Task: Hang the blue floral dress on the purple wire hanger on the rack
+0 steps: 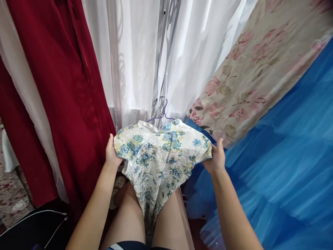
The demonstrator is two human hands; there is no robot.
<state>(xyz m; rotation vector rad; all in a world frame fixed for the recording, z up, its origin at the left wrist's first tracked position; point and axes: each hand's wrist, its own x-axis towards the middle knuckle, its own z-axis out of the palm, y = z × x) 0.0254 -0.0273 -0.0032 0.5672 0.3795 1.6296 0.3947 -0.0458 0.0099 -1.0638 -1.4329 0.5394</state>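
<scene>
A cream dress with blue and green flowers (158,156) hangs on a purple wire hanger (162,113) in front of me and drapes down over my legs. My left hand (111,152) is closed on its left short sleeve. My right hand (215,158) is closed on the right sleeve. Both hands hold the shoulders spread apart. The hanger's hook rises toward several silvery ribbons (162,59) that hang from above.
Dark red garments (65,90) hang at the left, white sheer fabric (132,59) behind. A pink-flowered cream garment (260,69) and blue tulle (286,166) fill the right. A dark object with a white cord (33,225) lies at lower left.
</scene>
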